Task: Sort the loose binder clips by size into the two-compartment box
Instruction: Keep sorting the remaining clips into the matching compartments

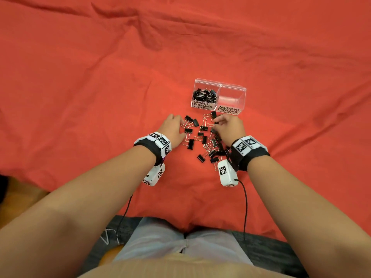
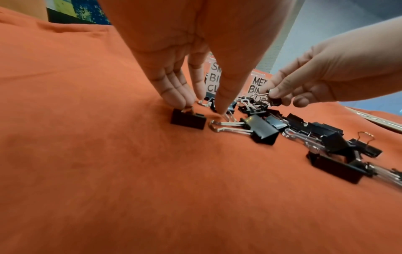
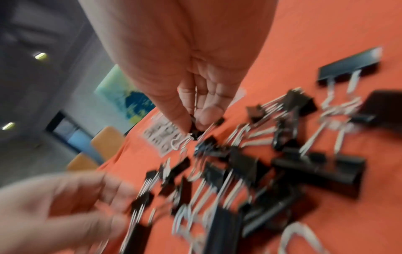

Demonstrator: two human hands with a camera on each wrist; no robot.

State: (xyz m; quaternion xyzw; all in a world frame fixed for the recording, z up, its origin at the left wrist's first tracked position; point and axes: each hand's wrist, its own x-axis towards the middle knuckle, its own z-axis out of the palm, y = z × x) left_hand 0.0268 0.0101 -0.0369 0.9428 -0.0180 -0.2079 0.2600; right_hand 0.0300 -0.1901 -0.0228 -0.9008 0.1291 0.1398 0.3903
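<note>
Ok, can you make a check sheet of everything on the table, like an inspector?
Surface: red cloth, wrinkled.
Job's things: clear two-compartment box; the compartment labelled small holds clips, the one labelled medium looks empty. Loose binder clips lie scattered in front of it.
Clutter: nothing seen.
Hands: left hand pinches the wire handle of a clip resting on the cloth; right hand pinches a small clip.
Cables: black wires run from the wrist cameras.
Surroundings: orange chairs beyond the table, blurred.
</note>
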